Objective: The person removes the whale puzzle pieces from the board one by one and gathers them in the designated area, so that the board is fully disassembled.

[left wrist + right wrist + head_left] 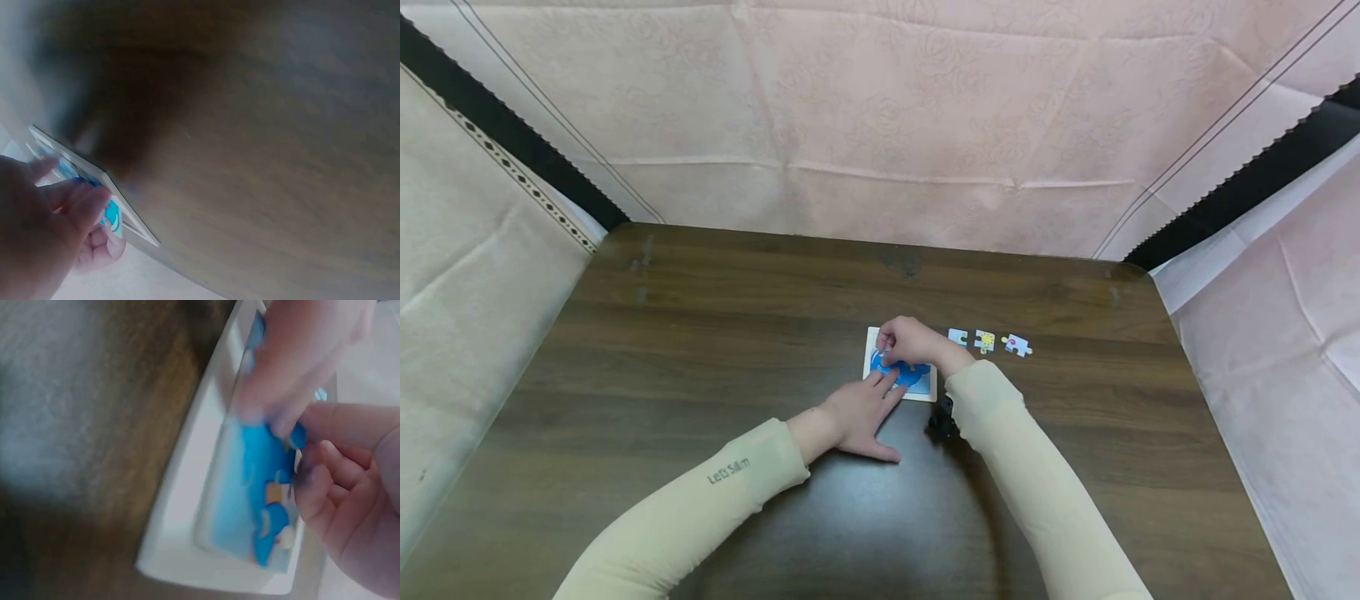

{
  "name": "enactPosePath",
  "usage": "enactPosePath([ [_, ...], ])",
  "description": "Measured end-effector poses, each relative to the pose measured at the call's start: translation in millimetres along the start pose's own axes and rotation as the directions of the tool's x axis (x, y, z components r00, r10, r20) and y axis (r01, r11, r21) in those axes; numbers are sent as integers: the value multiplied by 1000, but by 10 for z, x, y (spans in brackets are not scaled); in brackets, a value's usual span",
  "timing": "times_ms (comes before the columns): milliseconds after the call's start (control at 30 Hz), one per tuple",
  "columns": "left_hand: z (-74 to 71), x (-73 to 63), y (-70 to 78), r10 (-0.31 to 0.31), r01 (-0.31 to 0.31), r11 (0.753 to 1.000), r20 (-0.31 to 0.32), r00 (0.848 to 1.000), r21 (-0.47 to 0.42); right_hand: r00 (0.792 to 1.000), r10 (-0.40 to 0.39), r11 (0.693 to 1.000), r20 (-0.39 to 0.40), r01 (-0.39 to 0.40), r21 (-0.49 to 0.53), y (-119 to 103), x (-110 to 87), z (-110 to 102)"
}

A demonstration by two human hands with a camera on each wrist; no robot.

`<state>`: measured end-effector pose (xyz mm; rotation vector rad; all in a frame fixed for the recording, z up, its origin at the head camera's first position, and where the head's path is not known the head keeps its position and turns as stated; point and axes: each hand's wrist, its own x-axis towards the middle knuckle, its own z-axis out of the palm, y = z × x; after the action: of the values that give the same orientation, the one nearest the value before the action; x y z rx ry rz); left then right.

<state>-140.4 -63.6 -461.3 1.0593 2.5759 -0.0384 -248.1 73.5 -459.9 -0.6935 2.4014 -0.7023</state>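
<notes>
A white-framed jigsaw puzzle board (933,387) with a blue picture lies flat on the table. My left hand (867,414) rests at its near left edge, fingers fairly straight and fingertips on the picture, thumb spread out over the tabletop. Above the board's far left part, my right hand (912,342) has its thumb and fingers curled together. In the right wrist view it pinches a small blue jigsaw piece (297,435) close to the picture, partly covered by fingers. The left hand (294,362) hides the upper part of the board there.
Right of the board lie three loose jigsaw pieces in a row: a pale blue one (957,336), one with a yellow shape (984,341) and a multicoloured one (1017,345). A black object (942,420) shows beside the right wrist. Pale cloth (880,125) hangs behind the wooden table (700,333).
</notes>
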Motion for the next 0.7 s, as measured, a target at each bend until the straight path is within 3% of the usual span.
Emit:
enactPosePath([
  [167,-2,10,43,-10,9,999,3,1000,53,1000,5,999,-9,-5,51,48,-24,8],
  [400,-8,-10,53,-14,13,999,15,1000,50,999,-13,1000,-52,14,28,-7,-56,19],
  [700,-5,6,49,-15,14,999,26,1000,42,995,50,998,-86,-47,37,-97,-105,22],
])
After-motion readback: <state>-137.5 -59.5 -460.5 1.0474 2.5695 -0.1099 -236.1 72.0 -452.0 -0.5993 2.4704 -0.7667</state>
